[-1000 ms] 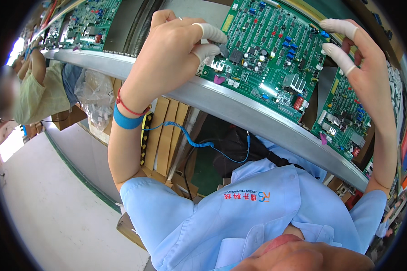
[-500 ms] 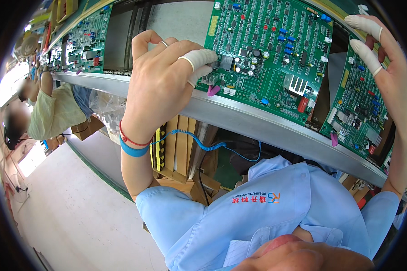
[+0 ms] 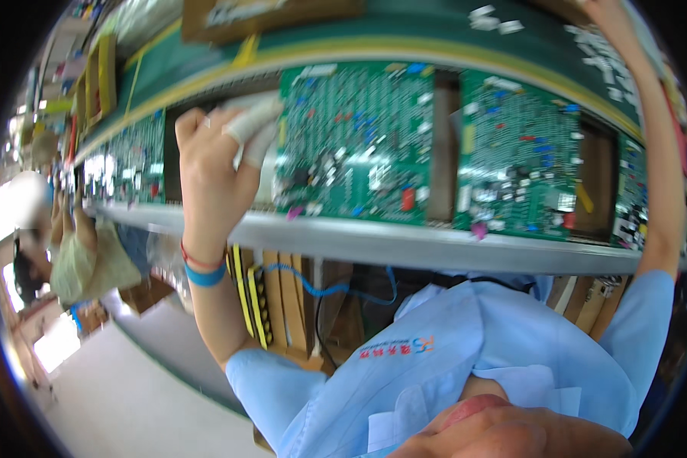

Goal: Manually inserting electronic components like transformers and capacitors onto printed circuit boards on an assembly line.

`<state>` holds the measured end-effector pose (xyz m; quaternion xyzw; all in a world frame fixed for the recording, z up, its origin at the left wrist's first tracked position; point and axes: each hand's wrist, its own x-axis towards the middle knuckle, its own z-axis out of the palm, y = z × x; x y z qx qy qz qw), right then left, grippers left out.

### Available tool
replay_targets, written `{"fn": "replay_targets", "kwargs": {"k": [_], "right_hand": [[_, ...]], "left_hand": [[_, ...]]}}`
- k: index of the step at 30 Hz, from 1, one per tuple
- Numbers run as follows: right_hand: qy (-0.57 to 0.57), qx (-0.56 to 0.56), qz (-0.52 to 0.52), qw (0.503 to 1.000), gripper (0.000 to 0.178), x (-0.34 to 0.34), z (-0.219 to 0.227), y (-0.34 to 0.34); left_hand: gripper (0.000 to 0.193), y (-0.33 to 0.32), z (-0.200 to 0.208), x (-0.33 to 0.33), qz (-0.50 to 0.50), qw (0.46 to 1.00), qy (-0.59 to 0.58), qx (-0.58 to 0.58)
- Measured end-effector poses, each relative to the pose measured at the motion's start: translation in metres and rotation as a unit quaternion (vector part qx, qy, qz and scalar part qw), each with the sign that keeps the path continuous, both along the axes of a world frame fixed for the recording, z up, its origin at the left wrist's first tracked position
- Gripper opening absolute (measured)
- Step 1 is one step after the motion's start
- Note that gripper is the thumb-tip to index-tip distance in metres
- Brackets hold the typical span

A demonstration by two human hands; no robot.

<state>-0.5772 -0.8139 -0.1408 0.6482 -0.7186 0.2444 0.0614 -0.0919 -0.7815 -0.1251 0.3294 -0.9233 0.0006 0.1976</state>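
The left hand (image 3: 215, 172), fingertips wrapped in white tape, is grasping the left edge of a green populated circuit board (image 3: 355, 145) lying along the grey metal conveyor rail's (image 3: 374, 243) near edge. The right hand is reaching past the frame's top, so I cannot tell its grip.

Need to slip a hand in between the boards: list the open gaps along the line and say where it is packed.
One dark gap lies between the middle circuit board and the right circuit board. Another opens right of that board, before the partly seen board at the edge. The left hand fills the slot left of the middle board. Every board face is dense with components. The right hand reaches out of view.
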Motion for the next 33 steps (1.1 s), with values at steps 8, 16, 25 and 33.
{"fn": "replay_targets", "kwargs": {"k": [8,16,25,33], "right_hand": [[0.100,0.048,-0.169,0.979,0.022,-0.077,0.034,0.082],[0.047,-0.018,0.047,0.998,0.018,-0.082,0.037,0.052],[-0.035,0.081,0.059,0.994,0.031,-0.037,0.009,-0.028],[0.013,0.050,-0.046,0.998,0.024,-0.042,-0.022,-0.071]], "left_hand": [[0.018,0.006,0.005,-0.071,0.000,0.996,0.043,0.077],[0.015,0.006,0.028,-0.167,-0.052,0.991,0.063,0.110],[0.012,0.009,0.015,-0.208,-0.065,0.993,0.031,0.097],[0.014,-0.034,-0.025,-0.253,-0.087,0.996,0.031,-0.005]]}}
